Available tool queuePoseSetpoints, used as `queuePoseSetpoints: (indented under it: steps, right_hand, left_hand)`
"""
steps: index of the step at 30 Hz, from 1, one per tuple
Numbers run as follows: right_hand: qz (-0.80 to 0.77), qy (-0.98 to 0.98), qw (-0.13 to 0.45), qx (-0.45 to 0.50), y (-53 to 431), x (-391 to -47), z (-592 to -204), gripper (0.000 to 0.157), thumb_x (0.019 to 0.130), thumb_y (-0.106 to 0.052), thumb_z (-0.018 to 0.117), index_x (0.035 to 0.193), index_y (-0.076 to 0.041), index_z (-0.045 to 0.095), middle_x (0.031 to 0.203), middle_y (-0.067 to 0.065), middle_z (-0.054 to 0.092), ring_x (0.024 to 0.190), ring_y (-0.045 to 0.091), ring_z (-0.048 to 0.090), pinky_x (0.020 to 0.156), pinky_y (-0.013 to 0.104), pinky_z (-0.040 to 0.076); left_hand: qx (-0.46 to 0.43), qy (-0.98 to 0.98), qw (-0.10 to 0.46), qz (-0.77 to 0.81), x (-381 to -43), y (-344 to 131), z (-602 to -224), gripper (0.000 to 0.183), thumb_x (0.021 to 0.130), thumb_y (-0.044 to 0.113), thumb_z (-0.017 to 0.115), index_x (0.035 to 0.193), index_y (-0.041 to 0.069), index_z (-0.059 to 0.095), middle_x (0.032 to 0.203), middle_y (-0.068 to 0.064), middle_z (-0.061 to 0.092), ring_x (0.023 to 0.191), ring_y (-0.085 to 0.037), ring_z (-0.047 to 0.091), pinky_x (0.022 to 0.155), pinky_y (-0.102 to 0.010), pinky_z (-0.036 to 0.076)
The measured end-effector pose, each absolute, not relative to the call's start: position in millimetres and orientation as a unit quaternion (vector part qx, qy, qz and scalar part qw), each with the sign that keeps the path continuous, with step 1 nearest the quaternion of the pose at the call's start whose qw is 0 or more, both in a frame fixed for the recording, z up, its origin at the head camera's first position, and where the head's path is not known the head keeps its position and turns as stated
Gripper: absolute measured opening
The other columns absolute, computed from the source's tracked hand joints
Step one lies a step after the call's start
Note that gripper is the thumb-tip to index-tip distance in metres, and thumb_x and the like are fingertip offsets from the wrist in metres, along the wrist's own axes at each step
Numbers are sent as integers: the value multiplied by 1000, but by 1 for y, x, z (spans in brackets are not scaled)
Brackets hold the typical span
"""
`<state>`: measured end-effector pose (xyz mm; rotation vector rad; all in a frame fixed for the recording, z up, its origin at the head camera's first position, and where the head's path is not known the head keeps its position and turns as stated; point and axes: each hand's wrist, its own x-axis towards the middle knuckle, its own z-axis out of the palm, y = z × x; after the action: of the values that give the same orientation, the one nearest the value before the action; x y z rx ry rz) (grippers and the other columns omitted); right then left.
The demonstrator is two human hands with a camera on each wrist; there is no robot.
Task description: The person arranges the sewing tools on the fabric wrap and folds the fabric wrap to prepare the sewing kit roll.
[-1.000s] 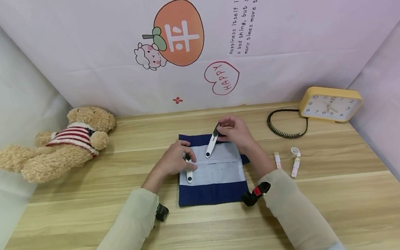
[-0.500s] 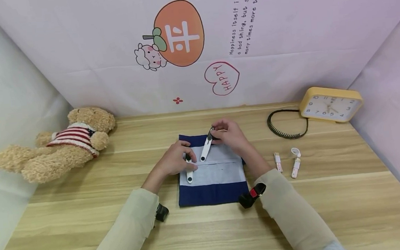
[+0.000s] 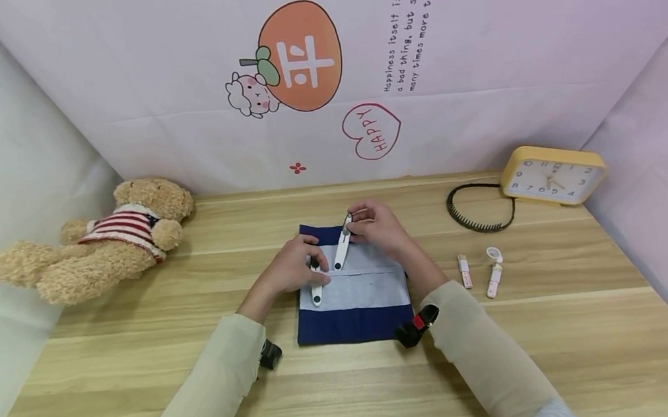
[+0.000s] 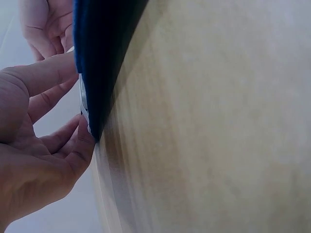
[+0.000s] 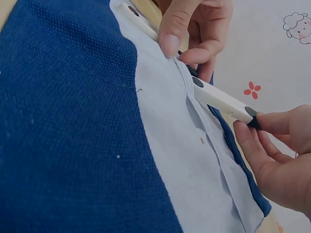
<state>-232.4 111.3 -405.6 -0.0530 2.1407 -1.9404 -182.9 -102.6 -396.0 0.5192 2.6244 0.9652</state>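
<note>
A navy cloth pouch (image 3: 356,326) with a pale grey panel lies on the wooden table. My left hand (image 3: 292,265) grips the pouch's pale cloth at the left side, thumb (image 5: 170,46) at the ridged seam. Beneath that hand, one slim white tool (image 3: 317,293) with dark ends lies along the panel's left side. My right hand (image 3: 380,227) pinches a second slim white tool (image 5: 223,98) by its far dark end. That tool slants down to the left, its near end right at the seam. Part of the first tool is hidden under my left fingers.
A teddy bear (image 3: 118,237) in a striped shirt lies at the left. At the right stand a yellow clock (image 3: 554,174) and a black coiled cord (image 3: 469,223). Nearer are two small pale strips (image 3: 465,271) and a white ring (image 3: 493,254). A printed cloth wall (image 3: 197,147) rises behind.
My right hand has moved left with its white tool, whose near end now sits closer to my left hand. The tool stands a little steeper. My left hand has stayed in place.
</note>
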Motion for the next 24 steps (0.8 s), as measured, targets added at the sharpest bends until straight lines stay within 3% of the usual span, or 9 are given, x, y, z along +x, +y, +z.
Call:
queuePoseSetpoints:
  steps: [13, 24]
  right_hand:
    - [-651, 747, 131, -25, 109, -233, -407, 37, 96, 10, 61, 131, 11, 51, 113, 19, 54, 97, 24, 61, 82, 32, 58]
    - [-618, 765, 161, -80, 103, -227, -408, 34, 99, 5, 59, 133, 10, 53, 120, 25, 57, 104, 31, 62, 85, 35, 58]
  left_hand:
    - [178, 912, 151, 338, -186, -103, -397, 15, 81, 11, 86, 78, 15, 72, 152, -19, 42, 140, -43, 36, 112, -55, 32]
    - [175, 913, 158, 334, -185, -103, -395, 14, 82, 15, 86, 81, 15, 72, 153, -19, 41, 141, -44, 35, 113, -55, 32]
